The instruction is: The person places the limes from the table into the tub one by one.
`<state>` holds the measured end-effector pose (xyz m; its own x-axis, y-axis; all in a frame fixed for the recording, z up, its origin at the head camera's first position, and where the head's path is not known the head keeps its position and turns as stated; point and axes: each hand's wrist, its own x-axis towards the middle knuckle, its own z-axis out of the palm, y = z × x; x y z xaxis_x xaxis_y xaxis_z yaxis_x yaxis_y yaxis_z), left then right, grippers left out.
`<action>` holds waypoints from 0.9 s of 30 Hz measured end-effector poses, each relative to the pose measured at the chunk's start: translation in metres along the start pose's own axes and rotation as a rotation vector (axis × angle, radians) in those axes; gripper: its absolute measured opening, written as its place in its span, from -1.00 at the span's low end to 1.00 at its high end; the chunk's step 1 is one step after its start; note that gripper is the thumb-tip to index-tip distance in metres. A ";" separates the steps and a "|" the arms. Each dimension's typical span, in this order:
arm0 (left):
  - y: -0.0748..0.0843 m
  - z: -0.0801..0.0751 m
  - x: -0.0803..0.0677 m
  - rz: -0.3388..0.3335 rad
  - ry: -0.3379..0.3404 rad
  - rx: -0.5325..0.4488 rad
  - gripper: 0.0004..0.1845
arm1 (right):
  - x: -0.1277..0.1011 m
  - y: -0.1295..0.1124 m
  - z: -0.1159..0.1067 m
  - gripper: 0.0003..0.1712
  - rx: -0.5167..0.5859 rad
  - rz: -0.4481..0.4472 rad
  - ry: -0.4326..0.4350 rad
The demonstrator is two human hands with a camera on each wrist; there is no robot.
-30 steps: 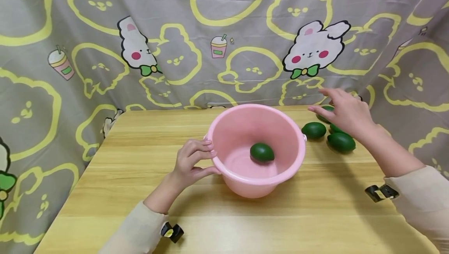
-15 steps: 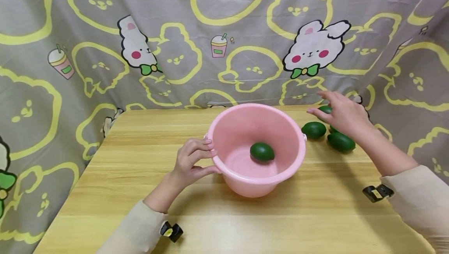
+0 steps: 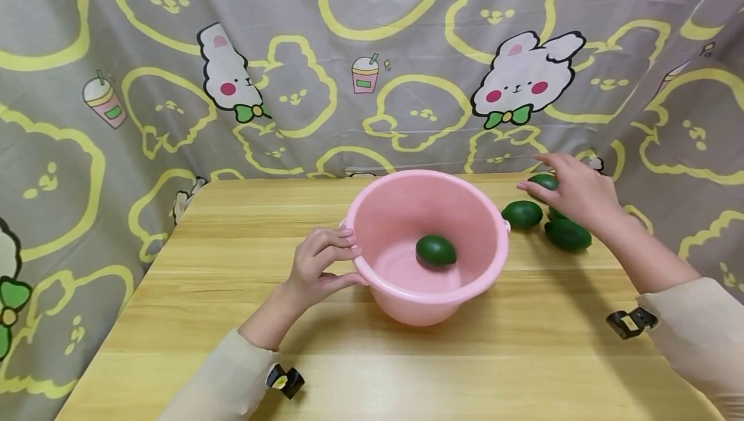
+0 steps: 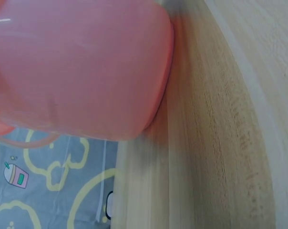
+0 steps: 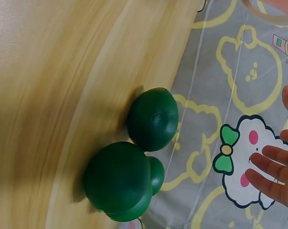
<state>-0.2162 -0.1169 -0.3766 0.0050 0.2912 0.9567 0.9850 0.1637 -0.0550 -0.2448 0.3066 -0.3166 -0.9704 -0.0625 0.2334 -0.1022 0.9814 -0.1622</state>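
A pink plastic basin (image 3: 401, 308) stands mid-table with one dark green avocado (image 3: 436, 250) inside. My left hand (image 3: 325, 263) grips its left rim, fingers curled over the edge and thumb under it; the left wrist view shows only the basin wall (image 4: 82, 71). My right hand (image 3: 569, 190) hovers with straight fingers over several avocados at the table's far right: one (image 3: 522, 214) by the basin, one (image 3: 568, 234) nearer, one (image 3: 543, 181) partly under the hand. In the right wrist view the fingers (image 5: 272, 177) are clear of the avocados (image 5: 152, 119) (image 5: 117, 177).
The wooden table (image 3: 244, 227) is backed and flanked by a grey curtain (image 3: 372, 33) with yellow and rabbit prints. The avocados lie close to the table's far right edge. Bare wood lies in front of the basin and to its left.
My right hand has drifted slightly right and down over the far avocado. The left hand, the basin and the avocado inside it have not moved.
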 end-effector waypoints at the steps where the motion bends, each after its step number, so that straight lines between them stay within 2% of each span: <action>1: 0.000 0.000 0.000 0.001 0.001 0.000 -0.55 | 0.000 0.001 0.001 -0.06 0.002 0.003 -0.007; 6: 0.000 0.001 0.000 0.002 0.000 0.000 -0.55 | 0.002 0.004 0.008 -0.01 0.039 0.032 -0.056; 11: 0.001 -0.001 0.001 -0.003 -0.007 0.001 -0.55 | 0.002 0.007 0.018 -0.01 0.092 0.029 -0.064; 17: 0.001 -0.004 0.001 -0.015 -0.030 0.001 -0.55 | 0.004 0.008 0.024 -0.01 0.086 0.037 -0.067; 27: 0.002 -0.004 0.000 -0.025 -0.039 -0.012 -0.55 | 0.006 0.013 0.029 0.02 0.082 0.056 -0.118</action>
<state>-0.2140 -0.1199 -0.3754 -0.0256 0.3233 0.9459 0.9868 0.1596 -0.0279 -0.2585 0.3135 -0.3455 -0.9936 -0.0336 0.1081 -0.0600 0.9663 -0.2504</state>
